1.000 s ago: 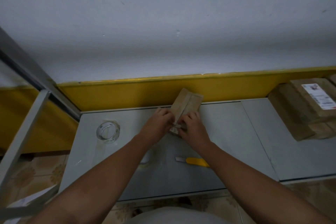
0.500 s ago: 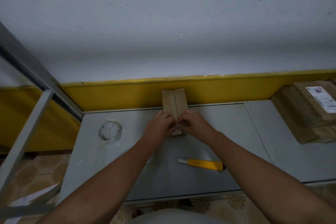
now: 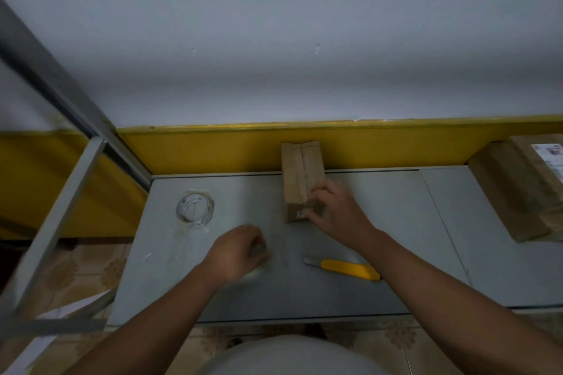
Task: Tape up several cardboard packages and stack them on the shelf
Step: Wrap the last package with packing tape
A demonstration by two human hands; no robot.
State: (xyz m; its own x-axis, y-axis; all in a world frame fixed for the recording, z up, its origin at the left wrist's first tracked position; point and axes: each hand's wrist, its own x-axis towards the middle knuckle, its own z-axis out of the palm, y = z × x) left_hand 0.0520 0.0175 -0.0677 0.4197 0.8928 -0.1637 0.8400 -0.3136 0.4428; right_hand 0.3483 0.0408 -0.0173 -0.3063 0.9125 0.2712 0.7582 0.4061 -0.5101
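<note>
A small, narrow cardboard package (image 3: 300, 173) lies on the grey table (image 3: 380, 222), its far end against the yellow wall band. My right hand (image 3: 338, 213) grips its near end, with fingers on top and the thumb on the end face, where a strip of tape shows. My left hand (image 3: 237, 253) is off the package, low over the table to the left. It is motion-blurred, its fingers curl downward over a pale patch, and I cannot tell whether it holds anything. A roll of clear tape (image 3: 195, 211) lies at the table's left.
A yellow utility knife (image 3: 347, 268) lies near the front edge, just right of my left hand. Larger taped cardboard packages (image 3: 518, 192) are stacked at the table's right end. A grey metal shelf frame (image 3: 61, 192) stands at the left, with tiled floor below.
My left hand has let go of the package and moved back and to the left over the table. My right hand has stayed on the package's near end.
</note>
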